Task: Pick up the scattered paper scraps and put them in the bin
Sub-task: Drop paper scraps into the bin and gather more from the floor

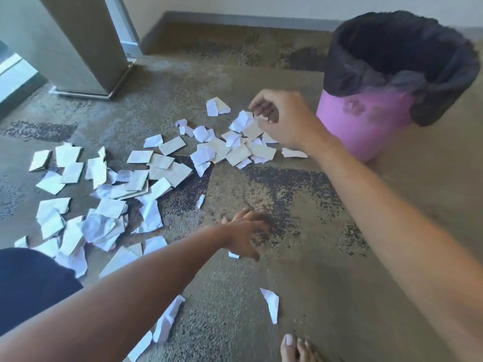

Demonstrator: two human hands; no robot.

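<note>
On the speckled floor [261,296] I log paper scraps [109,194] strewn in a wide band from lower left up toward the bin [366,126]. Bin: pink, lined with a dark bag [392,48], upright at upper right, its mouth facing me. Right hand [285,118] hangs over the cluster nearest the bin, just left of its pink wall; fingers curled downward, tips touching a crumpled white scrap [243,121]. I cannot tell whether they grip it. Left hand [245,236] low over bare floor near centre, blurred, fingers loosely spread, nothing held; a small scrap [233,255] lies just beneath it. One long scrap [271,304] lies alone toward the bottom. Bare toes [295,348] at the lower edge.
</note>
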